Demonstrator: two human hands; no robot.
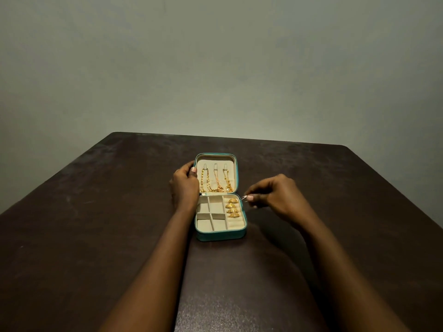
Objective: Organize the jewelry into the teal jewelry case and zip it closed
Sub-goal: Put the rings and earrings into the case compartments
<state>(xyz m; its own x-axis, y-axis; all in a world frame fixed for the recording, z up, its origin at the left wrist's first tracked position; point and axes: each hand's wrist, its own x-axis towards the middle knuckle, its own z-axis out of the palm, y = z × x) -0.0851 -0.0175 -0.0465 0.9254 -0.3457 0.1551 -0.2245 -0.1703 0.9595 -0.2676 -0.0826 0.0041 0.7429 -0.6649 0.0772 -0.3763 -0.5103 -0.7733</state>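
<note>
Teal and square, the jewelry case (220, 236) lies open on the dark brown table (96, 200). Your left hand (184, 185) grips the left edge of its lid (214, 161); your right hand (275, 195) pinches the silver zipper pull (244, 197) beside the hinge. Gold chain necklaces (215, 183) hang in the lid; gold domed rings (232, 208) sit in the right-hand roll.

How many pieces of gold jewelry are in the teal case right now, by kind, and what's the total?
Gold chains, hanging in the lid of the teal case: 3
Gold rings, in the roll on the tray's right side: 4
Total: 7
Not counted: the small silvery piece the right hand pinches, seemingly the zipper pull.
</note>
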